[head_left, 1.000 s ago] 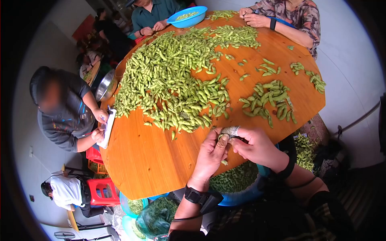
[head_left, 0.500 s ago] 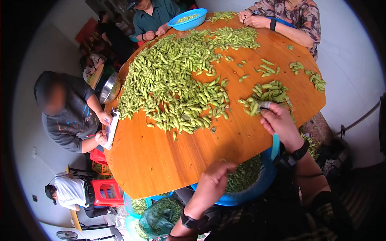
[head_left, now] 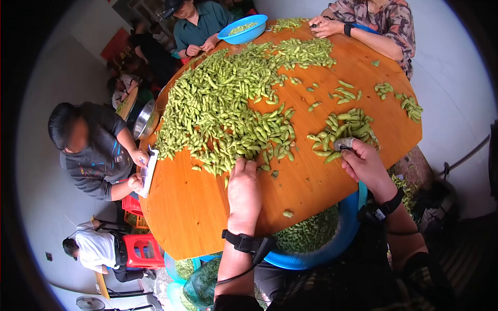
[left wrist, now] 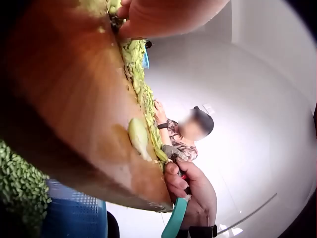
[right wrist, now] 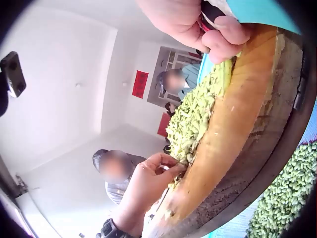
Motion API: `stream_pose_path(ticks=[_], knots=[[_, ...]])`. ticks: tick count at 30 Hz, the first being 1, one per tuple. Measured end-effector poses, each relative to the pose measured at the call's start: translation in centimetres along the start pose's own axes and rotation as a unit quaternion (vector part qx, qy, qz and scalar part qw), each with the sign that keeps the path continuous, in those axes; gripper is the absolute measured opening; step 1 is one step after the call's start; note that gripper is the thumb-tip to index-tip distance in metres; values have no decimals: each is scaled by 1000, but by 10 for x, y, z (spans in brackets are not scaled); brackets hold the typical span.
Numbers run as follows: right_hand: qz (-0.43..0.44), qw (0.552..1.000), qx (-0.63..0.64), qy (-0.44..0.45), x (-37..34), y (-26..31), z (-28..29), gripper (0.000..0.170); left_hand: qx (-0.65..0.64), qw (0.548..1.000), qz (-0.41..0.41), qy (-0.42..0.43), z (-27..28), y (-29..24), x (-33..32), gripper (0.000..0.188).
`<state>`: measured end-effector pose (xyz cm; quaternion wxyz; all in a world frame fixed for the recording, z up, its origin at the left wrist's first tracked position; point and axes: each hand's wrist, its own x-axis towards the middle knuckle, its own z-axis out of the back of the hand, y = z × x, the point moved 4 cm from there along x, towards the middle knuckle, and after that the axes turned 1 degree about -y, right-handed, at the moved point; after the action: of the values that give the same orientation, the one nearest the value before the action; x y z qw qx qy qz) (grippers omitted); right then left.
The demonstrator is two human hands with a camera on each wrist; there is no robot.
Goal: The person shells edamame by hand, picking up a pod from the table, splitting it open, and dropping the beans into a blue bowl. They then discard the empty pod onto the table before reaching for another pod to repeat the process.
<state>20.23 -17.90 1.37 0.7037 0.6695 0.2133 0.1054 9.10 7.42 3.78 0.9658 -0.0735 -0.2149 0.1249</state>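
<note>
Green soybean pods [head_left: 212,109] lie in a big pile on the wooden table [head_left: 192,212]. My left hand [head_left: 244,194] reaches to the pile's near edge; in the right wrist view its thumb and forefinger pinch at a pod [right wrist: 181,168]. My right hand [head_left: 365,163] is beside a smaller heap of pods [head_left: 347,124], a grey cover [head_left: 343,143] on one finger. Its curled fingers hold a teal-handled tool [left wrist: 174,220], whose working end is hidden. One single pod [left wrist: 138,136] lies near the table's edge.
Below the near edge stands a blue basin [head_left: 350,228] of shelled beans [head_left: 311,230]. People sit round the table, one writing on a white pad [head_left: 149,173]. At the far side are a blue bowl [head_left: 254,32] and, to the left, a metal bowl [head_left: 141,122].
One second ago my hands worked together at the near edge. They parted: the right went to the small heap, while the left moved forward to the big pile. A pod now lies near the edge.
</note>
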Motion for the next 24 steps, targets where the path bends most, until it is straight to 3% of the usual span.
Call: stream_pose_path(ticks=[3, 5, 6, 8, 9, 12, 16, 19, 21, 24], knots=[[5, 999, -22, 25, -3, 2, -6, 22, -36, 998, 48, -13, 19, -1, -11, 13], [37, 995, -31, 90, -12, 9, -28, 25, -69, 996, 56, -31, 16, -4, -23, 14], [45, 993, -24, 110, -15, 9, -40, 27, -151, 985, 80, -15, 13, -8, -28, 17], [37, 987, -4, 157, -23, 13, -67, 25, -284, 950, 129, 34, 11, -21, -34, 23], [56, 982, -7, 181, -25, 14, -77, 22, -285, 949, 126, 36, 7, -25, -37, 23], [26, 976, 14, 217, -26, 14, -94, 11, -463, 867, 173, 65, -8, -30, -47, 28], [5, 976, 15, 219, -29, 13, -99, 12, -456, 868, 183, 75, -7, -35, -51, 27], [-9, 974, -6, 228, -29, 11, -99, 12, -432, 886, 164, 31, -14, -32, -55, 24], [8, 975, -11, 223, -29, 9, -99, 13, -358, 927, 108, -9, -9, -38, -54, 20], [5, 974, -6, 225, -30, 11, -96, 13, -345, 935, 84, -27, -7, -39, -55, 18]])
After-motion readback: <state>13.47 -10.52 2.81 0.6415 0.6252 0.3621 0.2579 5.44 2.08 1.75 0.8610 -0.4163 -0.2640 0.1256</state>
